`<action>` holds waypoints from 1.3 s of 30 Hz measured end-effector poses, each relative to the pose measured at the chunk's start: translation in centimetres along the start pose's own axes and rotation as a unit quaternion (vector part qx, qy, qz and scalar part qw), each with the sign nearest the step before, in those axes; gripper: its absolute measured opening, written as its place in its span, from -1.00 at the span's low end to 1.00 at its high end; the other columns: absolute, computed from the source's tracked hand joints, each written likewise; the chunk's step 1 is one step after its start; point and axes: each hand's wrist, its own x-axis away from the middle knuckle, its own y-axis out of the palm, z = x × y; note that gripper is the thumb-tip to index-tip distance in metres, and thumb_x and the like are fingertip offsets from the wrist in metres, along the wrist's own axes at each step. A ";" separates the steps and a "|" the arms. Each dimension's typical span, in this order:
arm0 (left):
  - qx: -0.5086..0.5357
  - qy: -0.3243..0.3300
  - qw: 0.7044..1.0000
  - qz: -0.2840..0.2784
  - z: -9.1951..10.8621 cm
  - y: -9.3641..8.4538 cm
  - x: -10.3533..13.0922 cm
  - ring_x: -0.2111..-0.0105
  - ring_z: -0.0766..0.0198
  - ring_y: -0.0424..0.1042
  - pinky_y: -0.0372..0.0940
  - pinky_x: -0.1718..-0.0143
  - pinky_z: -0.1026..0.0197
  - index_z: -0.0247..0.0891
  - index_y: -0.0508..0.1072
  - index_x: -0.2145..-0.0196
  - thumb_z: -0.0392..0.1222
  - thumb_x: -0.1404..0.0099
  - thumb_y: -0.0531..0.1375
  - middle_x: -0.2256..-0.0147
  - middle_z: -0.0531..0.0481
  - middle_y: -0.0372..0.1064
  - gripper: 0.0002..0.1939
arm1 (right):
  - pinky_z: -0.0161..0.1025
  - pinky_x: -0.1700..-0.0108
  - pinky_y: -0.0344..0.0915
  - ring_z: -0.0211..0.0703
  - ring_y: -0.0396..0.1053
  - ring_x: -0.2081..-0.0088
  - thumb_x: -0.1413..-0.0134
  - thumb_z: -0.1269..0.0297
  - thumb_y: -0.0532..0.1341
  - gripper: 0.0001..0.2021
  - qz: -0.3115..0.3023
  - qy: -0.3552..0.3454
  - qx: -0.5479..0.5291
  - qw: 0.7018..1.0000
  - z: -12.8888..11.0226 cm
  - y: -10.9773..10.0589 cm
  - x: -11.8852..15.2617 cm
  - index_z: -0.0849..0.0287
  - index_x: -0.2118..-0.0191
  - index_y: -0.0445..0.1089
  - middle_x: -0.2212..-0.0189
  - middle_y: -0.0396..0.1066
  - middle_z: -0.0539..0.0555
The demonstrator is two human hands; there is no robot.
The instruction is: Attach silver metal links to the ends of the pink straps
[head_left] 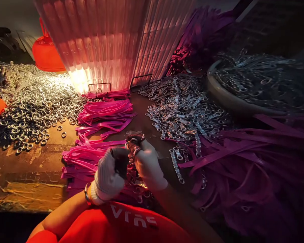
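Note:
My left hand (108, 177), in a ribbed white glove with dark-covered fingertips, is closed in a pinch. Whatever it grips is hidden. Close beside it, nearly touching, my right hand (149, 163) is also gloved, its dark-covered fingers curled. A small metal ring (133, 141) shows at the right fingertips. Under and left of the hands lie stacked magenta straps (83, 157). Below the hands, several short metal chain pieces (142, 194) are partly covered by my wrists.
Loose metal rings (40, 108) are heaped at left, near a red lamp shade (47, 54). A ribbed translucent panel (98, 54) stands behind. At right lie piled chain pieces (182, 104), a basin (218, 89) of chains and a mound of purple straps (238, 175).

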 end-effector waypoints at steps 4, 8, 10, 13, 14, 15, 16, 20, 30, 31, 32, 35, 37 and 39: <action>0.079 -0.047 0.992 -0.081 1.6 -1.4 -0.5 0.46 0.31 0.35 0.29 0.48 0.32 -0.22 0.55 0.23 -0.21 -0.09 0.36 0.37 -0.05 0.41 -0.76 | -0.31 0.50 0.15 -0.28 0.15 0.54 0.00 0.14 0.18 -0.74 -0.013 0.005 0.005 1.000 -0.8 -1.4 -1.2 0.17 0.21 0.38 0.50 0.32 -0.05; 0.307 -0.240 0.916 -0.097 0.7 -2.4 -3.1 0.72 0.51 0.04 -0.03 0.74 0.41 -0.34 0.51 0.35 -0.07 -0.07 0.33 0.56 0.07 0.24 -0.73 | -0.28 0.27 0.29 -0.18 0.34 0.32 -0.08 0.24 0.19 -0.78 -0.126 -0.123 0.159 0.971 -3.9 -3.0 -0.9 0.19 0.17 0.46 0.33 0.46 0.03; 0.322 -0.298 0.893 -0.093 -0.4 -2.5 -3.7 0.67 0.46 0.19 0.08 0.70 0.40 -0.37 0.48 0.41 -0.07 -0.03 0.36 0.53 0.01 0.31 -0.71 | -0.27 0.21 0.31 -0.14 0.39 0.26 -0.10 0.31 0.17 -0.79 -0.194 -0.150 0.207 0.947 -5.0 -3.4 -0.4 0.18 0.16 0.48 0.31 0.49 0.03; 0.244 -0.278 0.922 -0.114 -1.7 -2.2 -3.3 0.60 0.42 0.28 0.13 0.63 0.41 -0.35 0.48 0.35 -0.07 -0.07 0.40 0.48 0.00 0.36 -0.69 | -0.27 0.22 0.31 -0.12 0.42 0.27 0.00 0.48 0.13 -0.75 -0.276 -0.151 0.274 0.909 -5.5 -3.3 0.1 0.16 0.24 0.50 0.32 0.52 0.03; 0.211 -0.257 0.934 -0.130 -1.7 -2.2 -3.0 0.61 0.44 0.26 0.11 0.63 0.41 -0.34 0.48 0.32 -0.05 -0.10 0.40 0.49 0.02 0.34 -0.68 | -0.27 0.23 0.32 -0.12 0.43 0.28 0.05 0.53 0.11 -0.73 -0.289 -0.147 0.289 0.901 -5.5 -3.2 0.2 0.16 0.27 0.50 0.34 0.52 0.03; 0.180 -0.238 0.943 -0.148 -1.6 -2.1 -2.7 0.63 0.46 0.22 0.07 0.64 0.41 -0.33 0.48 0.30 -0.01 -0.13 0.39 0.51 0.05 0.32 -0.66 | -0.27 0.25 0.31 -0.11 0.43 0.29 0.08 0.56 0.09 -0.71 -0.296 -0.142 0.298 0.896 -5.4 -3.1 0.3 0.16 0.30 0.49 0.35 0.53 0.03; 0.152 -0.225 0.948 -0.167 -1.3 -2.2 -2.5 0.65 0.47 0.18 0.03 0.65 0.41 -0.33 0.47 0.28 0.03 -0.16 0.37 0.52 0.07 0.28 -0.64 | -0.27 0.26 0.32 -0.10 0.43 0.30 0.11 0.57 0.08 -0.70 -0.299 -0.137 0.300 0.895 -5.2 -2.9 0.4 0.16 0.31 0.50 0.35 0.53 0.03; 0.072 -0.184 0.957 -0.213 0.0 -2.7 -2.3 0.69 0.49 0.02 -0.09 0.70 0.40 -0.29 0.36 0.34 0.15 -0.24 0.30 0.59 0.16 0.13 -0.58 | -0.24 0.21 0.36 -0.09 0.44 0.26 0.03 0.53 0.06 -0.63 -0.272 -0.120 0.253 0.920 -4.7 -2.9 0.9 0.15 0.16 0.52 0.30 0.53 0.03; 0.018 -0.147 0.979 -0.142 -0.5 -1.9 -2.0 0.65 0.48 0.08 -0.03 0.63 0.39 -0.25 0.31 0.36 0.15 -0.27 0.27 0.59 0.15 0.17 -0.60 | -0.17 0.07 0.33 -0.03 0.42 0.13 0.03 0.48 0.07 -0.57 -0.211 -0.158 0.304 0.916 -2.3 -3.5 2.3 0.11 0.03 0.46 0.18 0.51 0.12; 0.026 -0.150 0.979 -0.139 -0.6 -1.8 -1.9 0.65 0.47 0.07 -0.04 0.63 0.39 -0.26 0.32 0.36 0.16 -0.28 0.26 0.60 0.15 0.16 -0.60 | -0.18 0.11 0.32 -0.04 0.42 0.17 0.06 0.50 0.06 -0.59 -0.200 -0.167 0.331 0.907 -2.1 -3.3 2.4 0.13 0.09 0.46 0.23 0.50 0.13; 0.041 -0.158 0.978 -0.133 -0.8 -1.6 -1.9 0.66 0.48 0.06 -0.04 0.63 0.38 -0.26 0.31 0.37 0.15 -0.28 0.25 0.60 0.16 0.15 -0.60 | -0.19 0.16 0.30 -0.04 0.40 0.22 0.09 0.50 0.06 -0.64 -0.184 -0.180 0.366 0.894 -1.8 -3.0 2.5 0.15 0.18 0.47 0.28 0.49 0.14; 0.116 -0.183 0.972 -0.088 -1.4 -1.1 -2.2 0.63 0.47 0.13 0.07 0.61 0.39 -0.27 0.30 0.42 0.10 -0.20 0.32 0.56 0.13 0.20 -0.60 | -0.15 0.28 0.21 -0.01 0.31 0.34 0.23 0.45 0.13 -0.86 -0.121 -0.237 0.486 0.833 -1.2 -2.2 2.7 0.16 0.45 0.39 0.41 0.41 0.19; 0.162 -0.195 0.965 -0.062 -1.7 -1.0 -2.5 0.60 0.47 0.19 0.14 0.58 0.39 -0.28 0.33 0.39 0.03 -0.13 0.37 0.50 0.10 0.27 -0.62 | -0.14 0.29 0.17 0.01 0.28 0.36 0.27 0.43 0.16 -0.91 -0.102 -0.258 0.510 0.814 -0.9 -1.5 2.8 0.16 0.50 0.36 0.43 0.39 0.22; 0.192 -0.201 0.959 -0.055 -1.9 -1.2 -3.1 0.64 0.50 0.16 0.08 0.64 0.42 -0.28 0.35 0.35 -0.01 -0.15 0.36 0.50 0.11 0.28 -0.67 | -0.16 0.30 0.16 -0.03 0.27 0.38 0.14 0.41 0.16 -0.92 -0.115 -0.231 0.464 0.847 -0.7 -1.1 2.7 0.16 0.44 0.38 0.44 0.39 0.18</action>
